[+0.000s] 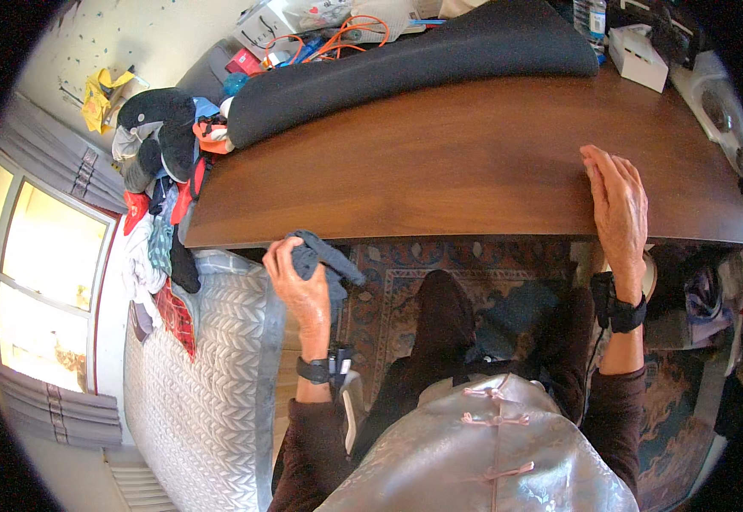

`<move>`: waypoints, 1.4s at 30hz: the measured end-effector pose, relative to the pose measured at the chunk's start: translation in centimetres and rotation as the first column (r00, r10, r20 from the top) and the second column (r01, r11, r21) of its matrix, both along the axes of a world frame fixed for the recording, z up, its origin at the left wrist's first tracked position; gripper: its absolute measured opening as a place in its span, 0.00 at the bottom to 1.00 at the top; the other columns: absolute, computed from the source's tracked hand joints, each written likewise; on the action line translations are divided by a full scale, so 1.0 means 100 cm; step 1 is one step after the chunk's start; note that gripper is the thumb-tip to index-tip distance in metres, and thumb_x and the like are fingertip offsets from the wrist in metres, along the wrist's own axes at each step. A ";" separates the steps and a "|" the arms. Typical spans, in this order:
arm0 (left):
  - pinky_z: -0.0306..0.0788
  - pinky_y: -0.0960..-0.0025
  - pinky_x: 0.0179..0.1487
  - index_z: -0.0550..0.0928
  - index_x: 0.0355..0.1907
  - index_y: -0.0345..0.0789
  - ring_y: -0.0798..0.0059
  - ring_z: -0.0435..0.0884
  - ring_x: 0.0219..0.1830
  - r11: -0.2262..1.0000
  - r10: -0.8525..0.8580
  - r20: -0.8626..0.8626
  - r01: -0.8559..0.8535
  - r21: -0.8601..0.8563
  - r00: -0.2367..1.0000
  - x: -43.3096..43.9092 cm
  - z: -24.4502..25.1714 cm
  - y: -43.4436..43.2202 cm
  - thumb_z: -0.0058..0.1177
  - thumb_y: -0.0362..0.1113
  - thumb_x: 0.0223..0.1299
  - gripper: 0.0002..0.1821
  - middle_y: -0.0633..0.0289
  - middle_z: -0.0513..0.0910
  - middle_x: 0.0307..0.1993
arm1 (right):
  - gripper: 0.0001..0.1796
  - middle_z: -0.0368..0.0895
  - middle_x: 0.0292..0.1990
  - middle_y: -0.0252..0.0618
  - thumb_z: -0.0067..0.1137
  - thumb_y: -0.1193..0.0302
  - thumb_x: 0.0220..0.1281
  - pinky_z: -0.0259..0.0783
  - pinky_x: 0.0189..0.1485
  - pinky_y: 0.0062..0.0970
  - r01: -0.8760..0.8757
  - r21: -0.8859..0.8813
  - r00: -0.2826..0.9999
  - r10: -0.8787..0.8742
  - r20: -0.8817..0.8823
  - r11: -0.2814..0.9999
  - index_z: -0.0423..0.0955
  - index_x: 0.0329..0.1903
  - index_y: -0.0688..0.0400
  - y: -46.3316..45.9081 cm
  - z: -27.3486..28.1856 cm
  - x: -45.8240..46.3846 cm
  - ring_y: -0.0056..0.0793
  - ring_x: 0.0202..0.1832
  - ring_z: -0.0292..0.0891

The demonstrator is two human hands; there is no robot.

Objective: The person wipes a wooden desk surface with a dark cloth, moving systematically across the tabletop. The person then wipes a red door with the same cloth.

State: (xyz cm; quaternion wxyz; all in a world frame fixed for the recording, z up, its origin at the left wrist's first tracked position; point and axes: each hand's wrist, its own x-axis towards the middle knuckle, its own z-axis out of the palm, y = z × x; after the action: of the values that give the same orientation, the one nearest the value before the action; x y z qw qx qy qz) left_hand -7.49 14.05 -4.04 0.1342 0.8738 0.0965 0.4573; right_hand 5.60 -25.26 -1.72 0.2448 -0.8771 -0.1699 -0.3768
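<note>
My left hand (pixel 297 278) is closed around a bunched dark grey cloth (pixel 329 259), just off the near edge of the brown wooden table (pixel 410 173). One end of the cloth sticks out to the right, past the fingers. My right hand (pixel 618 198) is over the right part of the tabletop, its fingers extended and close together, with nothing seen in it. Whether it touches the wood I cannot tell. Each wrist wears a black strap.
A rolled black mat (pixel 410 70) lies along the table's far side. Behind it are orange cables (pixel 352 35) and a water bottle (pixel 590 22). A white box (pixel 639 57) stands back right. Piled clothes (pixel 160 224) and a quilted bed (pixel 198 384) are at left.
</note>
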 end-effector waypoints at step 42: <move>0.64 0.58 0.64 0.80 0.53 0.34 0.56 0.73 0.57 0.787 -0.602 -0.206 0.617 0.011 0.772 0.110 0.034 -0.144 0.47 0.37 0.70 0.15 0.54 0.79 0.53 | 0.24 0.66 0.66 0.34 0.53 0.71 0.56 0.62 0.66 0.42 -0.366 -0.056 0.930 0.367 0.004 0.929 0.73 0.58 0.48 0.044 -0.046 -0.089 0.41 0.64 0.63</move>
State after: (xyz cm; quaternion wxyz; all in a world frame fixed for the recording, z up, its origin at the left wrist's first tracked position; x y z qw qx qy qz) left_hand 3.56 -0.40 -0.64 0.2310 0.9022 -0.1971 0.3064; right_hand -3.29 -20.89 -6.29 0.2855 -0.8336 -0.3425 -0.3261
